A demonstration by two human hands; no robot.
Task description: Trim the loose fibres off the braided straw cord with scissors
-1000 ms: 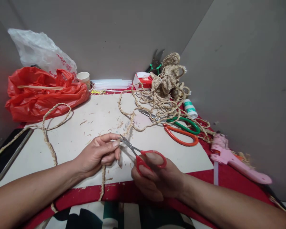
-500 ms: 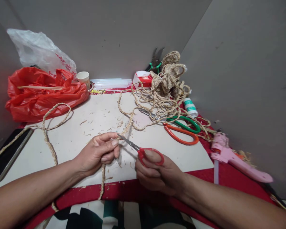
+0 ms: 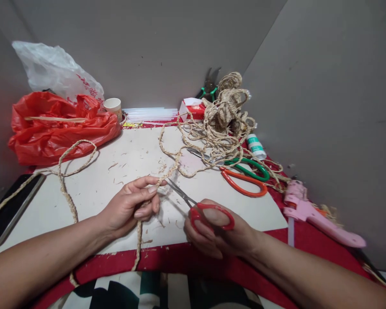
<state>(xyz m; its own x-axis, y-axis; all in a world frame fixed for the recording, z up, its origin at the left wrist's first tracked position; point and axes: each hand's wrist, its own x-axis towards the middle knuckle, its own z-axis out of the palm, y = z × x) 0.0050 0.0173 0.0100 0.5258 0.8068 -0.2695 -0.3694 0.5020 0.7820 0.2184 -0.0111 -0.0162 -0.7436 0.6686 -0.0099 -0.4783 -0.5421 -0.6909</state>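
Observation:
Between thumb and fingers, my left hand (image 3: 135, 199) pinches a braided straw rope (image 3: 169, 171). One end of it hangs down below the palm, while the other runs up toward the tangled pile. My right hand (image 3: 217, 234) grips small red-handled scissors (image 3: 209, 212), thumb and fingers in the loops. Their blades are slightly parted, with the tips just right of the rope by my left fingertips. Straw clippings lie scattered on the white board (image 3: 116, 223) beneath both hands.
Behind sit a straw rope pile (image 3: 225, 111), large scissors (image 3: 244, 180), pruning shears (image 3: 209, 86) and clear sticks (image 3: 151, 114). A pink glue gun (image 3: 321, 219) is at right. On the left are a red plastic bag (image 3: 58, 141), a paper cup (image 3: 113, 106) and a phone (image 3: 16, 210).
My right hand has drawn the scissors slightly right and down, away from the left fingertips, and their blades and loops have spread a little. My left hand keeps its hold on the rope.

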